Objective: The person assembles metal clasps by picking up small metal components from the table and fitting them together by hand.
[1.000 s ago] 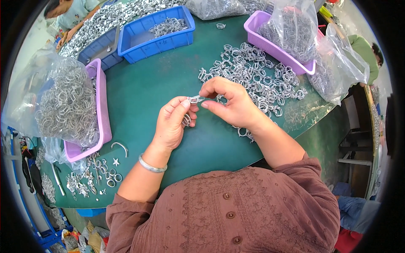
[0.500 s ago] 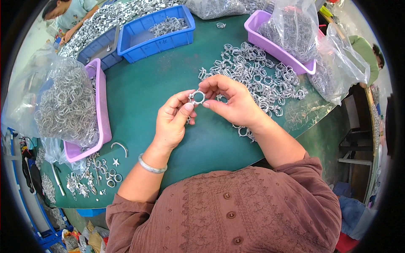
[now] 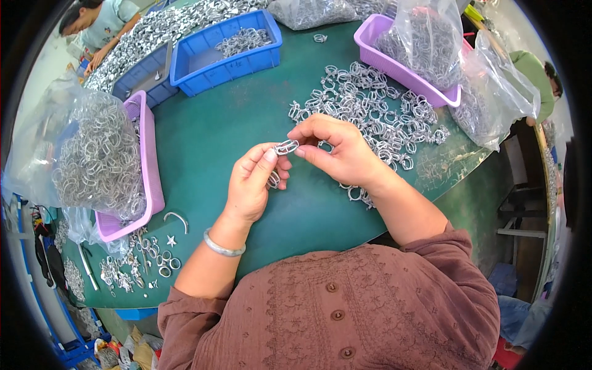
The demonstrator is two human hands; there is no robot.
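Over the middle of the green table, my left hand (image 3: 248,188) pinches a silver metal ring (image 3: 286,147) between thumb and fingers. A second ring (image 3: 274,179) is tucked under the curled lower fingers of that hand. My right hand (image 3: 346,151) has its thumb and forefinger closed at the right side of the pinched ring. Another ring (image 3: 325,147) shows in the gap under my right fingers; whether they hold it I cannot tell. Beside and beyond my right hand spreads a loose heap of similar rings (image 3: 376,105).
Blue bins (image 3: 231,66) stand at the far left. Lilac baskets with bagged rings flank me, one at left (image 3: 152,163) and one at far right (image 3: 407,77). Small stars and rings (image 3: 132,265) lie near left. A person (image 3: 105,28) works at the far left, another (image 3: 533,86) at right.
The pinched ring has turned from nearly face-on to a slanted, edge-on view. The second ring under my left fingers now shows more. Both hands stay almost in place.
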